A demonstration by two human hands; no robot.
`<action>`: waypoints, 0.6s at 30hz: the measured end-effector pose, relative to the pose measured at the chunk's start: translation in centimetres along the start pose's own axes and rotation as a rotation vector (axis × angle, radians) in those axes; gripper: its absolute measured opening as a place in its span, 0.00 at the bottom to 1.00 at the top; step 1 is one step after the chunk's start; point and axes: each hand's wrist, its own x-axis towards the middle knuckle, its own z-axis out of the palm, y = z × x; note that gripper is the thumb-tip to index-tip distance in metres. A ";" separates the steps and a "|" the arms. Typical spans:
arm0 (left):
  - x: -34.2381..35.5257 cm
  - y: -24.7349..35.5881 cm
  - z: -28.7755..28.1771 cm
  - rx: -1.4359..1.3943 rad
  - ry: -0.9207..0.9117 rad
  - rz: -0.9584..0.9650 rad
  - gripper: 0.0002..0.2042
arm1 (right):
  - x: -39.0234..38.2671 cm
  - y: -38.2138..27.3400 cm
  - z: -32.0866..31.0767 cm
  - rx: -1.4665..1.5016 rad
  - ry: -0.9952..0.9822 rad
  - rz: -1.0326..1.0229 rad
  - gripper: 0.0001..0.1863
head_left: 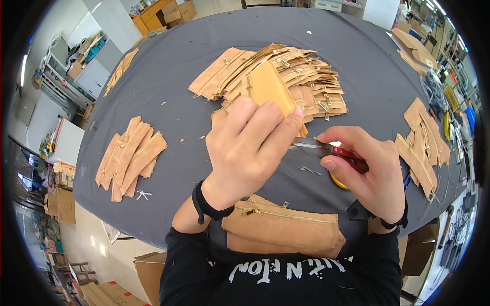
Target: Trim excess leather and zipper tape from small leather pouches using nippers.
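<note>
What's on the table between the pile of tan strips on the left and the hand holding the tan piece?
In the head view, only bare grey cloth with tiny scraps lies between the strips and the left hand.

Tan suede pieces (270,81) lie on a dark grey worktop (184,46); the scissors (332,151) have red handles, the sleeves (189,265) are black.

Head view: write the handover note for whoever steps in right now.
Left hand: grips one tan suede piece, held up off the table.
Right hand: holds red-handled snips, blades pointing at the piece's lower edge.
Big fanned pile of zippered pieces lies behind the hands; a stack of zippered pouches sits at the near edge; plain strips lie at left, more pieces at right, all on the grey cloth table.
Done or left: cannot tell which pile is trimmed; thread scraps lie under the snips.
</note>
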 end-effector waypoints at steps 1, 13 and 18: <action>0.0 0.0 0.0 0.003 -0.008 -0.005 0.12 | 0.0 0.1 -0.1 -0.016 -0.003 -0.007 0.12; 0.2 -0.2 -0.4 -0.319 -0.119 -0.241 0.12 | 0.6 0.3 -0.2 0.241 0.069 0.087 0.19; 0.6 -0.6 -0.9 -0.665 -0.215 -0.432 0.10 | 2.5 3.7 2.4 0.324 -0.026 -0.001 0.13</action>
